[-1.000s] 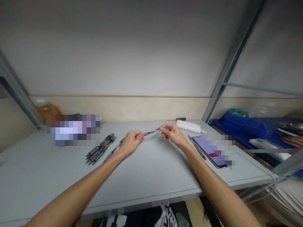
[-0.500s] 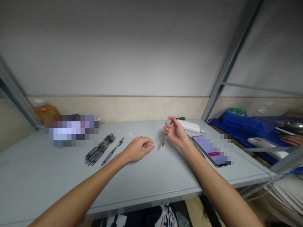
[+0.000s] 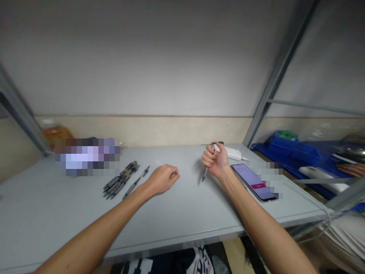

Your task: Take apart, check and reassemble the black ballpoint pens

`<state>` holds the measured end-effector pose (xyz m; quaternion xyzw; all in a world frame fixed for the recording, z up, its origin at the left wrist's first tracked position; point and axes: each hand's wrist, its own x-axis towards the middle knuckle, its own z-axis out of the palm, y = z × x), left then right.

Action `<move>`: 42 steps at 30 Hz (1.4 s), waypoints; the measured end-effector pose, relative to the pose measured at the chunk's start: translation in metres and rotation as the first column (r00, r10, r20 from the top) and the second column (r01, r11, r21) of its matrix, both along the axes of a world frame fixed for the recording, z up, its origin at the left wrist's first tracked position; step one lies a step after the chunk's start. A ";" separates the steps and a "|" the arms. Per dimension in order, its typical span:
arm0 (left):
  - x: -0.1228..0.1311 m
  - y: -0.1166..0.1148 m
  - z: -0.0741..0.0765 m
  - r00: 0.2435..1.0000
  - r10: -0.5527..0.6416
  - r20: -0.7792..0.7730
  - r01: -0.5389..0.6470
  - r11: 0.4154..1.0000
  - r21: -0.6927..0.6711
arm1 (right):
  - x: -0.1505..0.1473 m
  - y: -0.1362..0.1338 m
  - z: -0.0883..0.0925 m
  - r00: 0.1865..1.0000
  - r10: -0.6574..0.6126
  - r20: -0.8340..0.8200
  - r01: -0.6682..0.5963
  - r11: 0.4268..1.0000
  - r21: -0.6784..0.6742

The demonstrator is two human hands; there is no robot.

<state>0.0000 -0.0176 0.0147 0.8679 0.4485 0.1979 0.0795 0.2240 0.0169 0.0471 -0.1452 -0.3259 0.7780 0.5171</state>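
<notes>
One pen (image 3: 204, 175) is gripped upright in the closed fist of the right hand (image 3: 213, 161), tip down close to the table (image 3: 182, 217), and is best held vertical and pressed gently; the left hand (image 3: 162, 179) is curled nearby, anything inside unseen.

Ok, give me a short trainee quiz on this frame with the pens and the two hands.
1. True or false: the right hand grips the slim grey pen in a fist, tip pointing down at the pale grey table.
2. What lies on the table just right of that hand? A) a flat smartphone with a lit screen B) a ceramic mug C) steel scissors
3. Which hand is nearer the loose bundle of dark pens?
Key: 1 true; 2 A; 3 the left hand.
</notes>
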 end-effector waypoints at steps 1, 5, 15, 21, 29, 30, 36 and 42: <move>0.000 0.000 0.000 1.000 0.001 -0.013 -0.001 1.000 0.001 | 0.001 0.000 0.000 1.000 0.011 -0.006 -0.011 1.000 0.001; -0.001 0.000 -0.001 0.999 -0.001 -0.039 0.001 1.000 0.006 | 0.001 0.000 0.001 1.000 0.019 0.018 -0.019 0.999 -0.034; -0.001 0.002 -0.002 0.998 -0.007 -0.060 0.008 1.000 0.016 | -0.001 -0.001 0.003 0.998 0.015 0.064 -0.015 1.000 -0.005; -0.002 0.002 -0.003 0.998 -0.015 -0.060 0.017 1.000 0.025 | -0.001 -0.001 0.003 0.998 0.016 0.063 -0.016 1.000 -0.007; -0.001 0.002 -0.003 0.998 -0.011 -0.070 0.013 1.000 0.028 | -0.003 -0.003 0.005 0.994 -0.020 0.107 0.022 1.000 -0.016; -0.001 0.002 -0.002 0.997 -0.010 -0.073 0.012 1.000 0.027 | -0.003 -0.003 0.006 0.993 -0.024 0.118 0.027 0.999 -0.023; 0.000 -0.001 0.001 0.993 0.020 -0.118 -0.011 0.997 0.076 | -0.010 -0.005 0.008 0.946 -0.117 0.301 0.123 0.992 -0.001; -0.002 0.000 0.005 0.956 0.192 -0.223 -0.146 0.967 0.207 | -0.020 0.004 -0.012 0.464 -0.537 0.705 0.363 0.841 0.401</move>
